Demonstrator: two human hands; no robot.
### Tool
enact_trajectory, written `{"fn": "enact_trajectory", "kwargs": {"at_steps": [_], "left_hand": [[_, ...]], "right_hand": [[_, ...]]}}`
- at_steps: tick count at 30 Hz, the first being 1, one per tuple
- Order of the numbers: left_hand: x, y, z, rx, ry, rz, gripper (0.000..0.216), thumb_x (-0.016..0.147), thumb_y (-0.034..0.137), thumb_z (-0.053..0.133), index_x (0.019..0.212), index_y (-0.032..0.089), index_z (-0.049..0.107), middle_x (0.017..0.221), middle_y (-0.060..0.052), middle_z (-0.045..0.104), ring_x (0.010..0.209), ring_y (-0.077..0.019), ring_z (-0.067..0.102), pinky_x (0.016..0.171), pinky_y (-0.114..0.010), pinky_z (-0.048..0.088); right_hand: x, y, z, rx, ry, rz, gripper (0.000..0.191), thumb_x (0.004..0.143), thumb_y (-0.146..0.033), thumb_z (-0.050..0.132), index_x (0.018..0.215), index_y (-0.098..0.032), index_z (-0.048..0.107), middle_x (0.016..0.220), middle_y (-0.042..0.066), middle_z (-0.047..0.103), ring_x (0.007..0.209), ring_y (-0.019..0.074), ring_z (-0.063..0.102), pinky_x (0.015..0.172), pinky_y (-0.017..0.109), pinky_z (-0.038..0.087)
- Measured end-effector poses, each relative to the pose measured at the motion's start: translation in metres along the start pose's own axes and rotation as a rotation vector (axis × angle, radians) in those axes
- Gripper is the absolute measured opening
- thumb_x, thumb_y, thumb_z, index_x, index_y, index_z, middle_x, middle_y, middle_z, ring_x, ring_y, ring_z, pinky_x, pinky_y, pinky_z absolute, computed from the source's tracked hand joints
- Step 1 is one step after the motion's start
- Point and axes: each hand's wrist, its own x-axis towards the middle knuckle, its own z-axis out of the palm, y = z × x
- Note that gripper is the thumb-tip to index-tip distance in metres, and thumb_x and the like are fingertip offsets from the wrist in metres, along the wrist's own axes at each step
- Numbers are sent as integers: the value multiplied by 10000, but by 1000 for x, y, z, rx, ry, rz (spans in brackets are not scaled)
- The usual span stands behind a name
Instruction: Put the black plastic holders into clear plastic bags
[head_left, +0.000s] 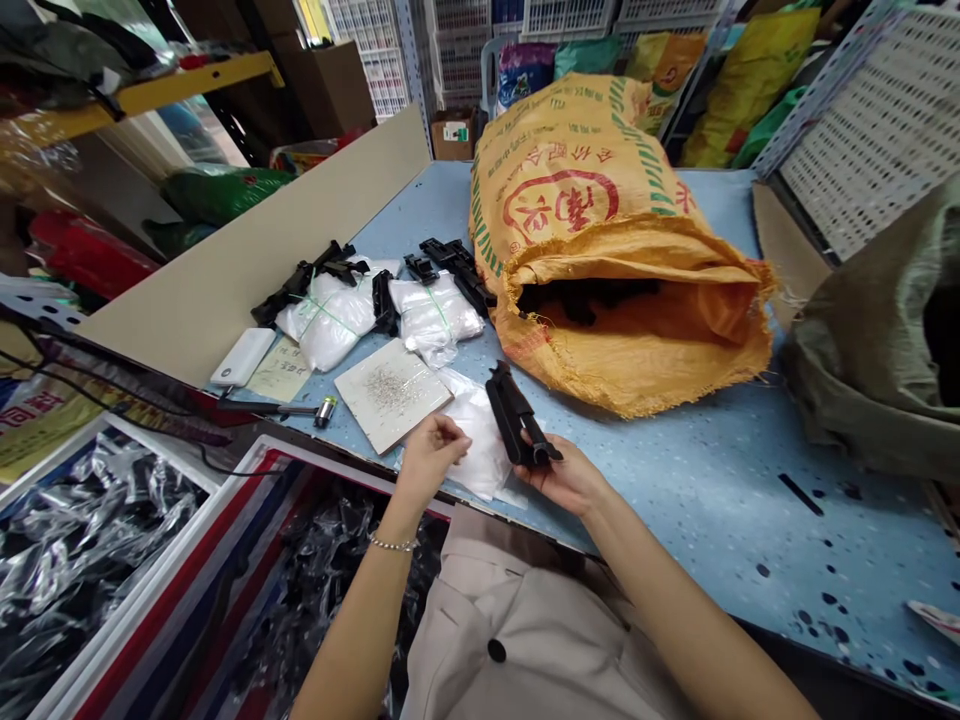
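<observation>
My right hand [566,477] grips a long black plastic part [514,410], tilted above the table. To its left, my left hand [433,458] is closed with curled fingers, and whether anything is in them cannot be made out. Under and between both hands lies a stack of clear plastic bags [480,445]. Beside my left hand is a square pale tile [390,395] strewn with brown specks. Behind it, bag bundles tied with green string [330,318] [437,315] lie among more black plastic parts [457,268].
A large orange woven sack [585,200] lies with its mouth toward me, dark contents inside. At the left edge are a hammer [281,408] and a white box-like device [244,357] on a note. Bins of bagged black items [97,520] stand below left; an olive sack [862,340] sits right.
</observation>
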Motion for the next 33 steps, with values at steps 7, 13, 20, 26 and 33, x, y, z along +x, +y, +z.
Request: {"fn": "enact_trajectory", "kwargs": {"at_steps": [7, 13, 20, 26, 33], "left_hand": [[-11, 15, 5, 283, -19, 151, 73, 766, 176, 553, 799, 200, 613, 1077, -89, 657, 856, -188, 625, 726, -303, 481], [-9, 4, 5, 306, 33, 199, 237, 743, 55, 430, 717, 191, 623, 873, -58, 668, 884, -192, 632, 831, -327, 481], [-14, -1, 10, 436, -38, 196, 350, 800, 120, 496, 1089, 199, 676, 1075, -85, 648, 781, -169, 632, 825, -339, 514], [-17, -12, 25, 465, 5, 338, 522, 833, 73, 420, 1345, 154, 488, 1368, -155, 499, 1247, -252, 498, 1021, -402, 452], [-66, -23, 62, 631, -82, 637, 531, 880, 60, 344, 1402, 149, 367, 1395, -149, 473, 1301, -223, 454, 1057, -378, 444]], "right_hand": [[-2, -7, -1, -25, -27, 12, 161, 760, -242, 738, 864, -134, 682, 774, 47, 680, 633, 119, 581, 528, 214, 510], [-2, -8, -9, -63, 29, -21, 180, 711, -266, 782, 794, -142, 683, 736, 30, 662, 626, 118, 571, 543, 228, 511], [-54, -18, -9, -93, -19, -29, 261, 716, -311, 770, 901, -142, 699, 800, 50, 692, 669, 137, 624, 560, 214, 528], [-86, 13, -26, -40, -47, 270, 271, 724, -281, 759, 947, -151, 678, 783, 84, 709, 666, 170, 688, 543, 219, 565], [-57, 14, -42, -140, 111, 111, 396, 622, -208, 810, 990, -261, 674, 877, 39, 709, 715, 186, 696, 510, 209, 590]]}}
